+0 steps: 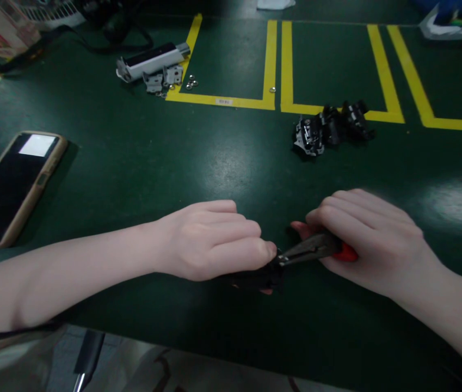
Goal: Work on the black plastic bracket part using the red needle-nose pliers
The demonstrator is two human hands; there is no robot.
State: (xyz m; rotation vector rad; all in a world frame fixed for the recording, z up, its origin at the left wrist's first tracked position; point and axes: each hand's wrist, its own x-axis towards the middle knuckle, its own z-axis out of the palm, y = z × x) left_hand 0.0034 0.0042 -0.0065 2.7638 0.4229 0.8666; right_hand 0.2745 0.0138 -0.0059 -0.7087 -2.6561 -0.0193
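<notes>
My left hand point(214, 239) is closed around a small black part point(259, 277), close to the table's front edge. Most of that part is hidden under my fingers, so its kind does not show. My right hand point(373, 239) grips a pair of needle-nose pliers point(308, 247) by red handles. The jaws point left and reach the upper right end of the black part, where a small metal piece point(282, 258) shows at their tips. Whether the jaws are clamped on it I cannot tell.
Black mechanical parts point(331, 128) lie beyond my hands. Farther left are a white-and-black cylindrical object point(153, 61), metal brackets point(163, 79) and small metal rings point(191, 83). A phone point(14, 185) rests at the left. Yellow tape point(231, 102) marks rectangles on the green tabletop.
</notes>
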